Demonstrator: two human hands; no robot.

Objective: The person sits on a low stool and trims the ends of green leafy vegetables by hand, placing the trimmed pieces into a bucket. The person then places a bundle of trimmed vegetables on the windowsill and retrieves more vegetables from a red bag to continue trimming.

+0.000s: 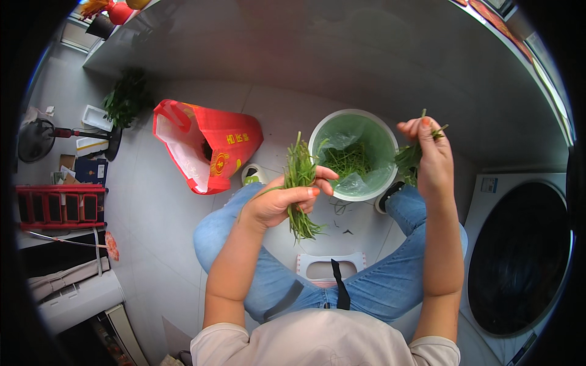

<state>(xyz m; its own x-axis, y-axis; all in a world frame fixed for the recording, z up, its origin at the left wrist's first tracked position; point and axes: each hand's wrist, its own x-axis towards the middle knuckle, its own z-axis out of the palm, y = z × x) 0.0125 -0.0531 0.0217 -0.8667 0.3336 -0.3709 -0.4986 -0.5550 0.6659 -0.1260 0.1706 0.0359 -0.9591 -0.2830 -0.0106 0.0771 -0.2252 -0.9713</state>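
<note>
My left hand [279, 201] is closed round a bundle of thin green stems [300, 160], their ends sticking out above and below the fingers. Farther right, my right hand [432, 169] is raised and pinches a small leafy green sprig [407, 155]; its cut-looking stem ends poke out over the fingertips. Between and beyond the hands stands a round pale green bucket [356, 112] with a white rim. A clear plastic liner [355, 184] and loose green stalks [350, 158] lie inside it. The sprig's leaves hang close by the bucket's right rim.
A red carrier bag [240, 132] lies tipped on the tiled floor, its mouth to the left, something dark inside. A small white plastic stool [330, 260] shows between my knees. At the right is a front-loading washing machine [483, 219]. Leafy scraps [348, 232] dot the floor.
</note>
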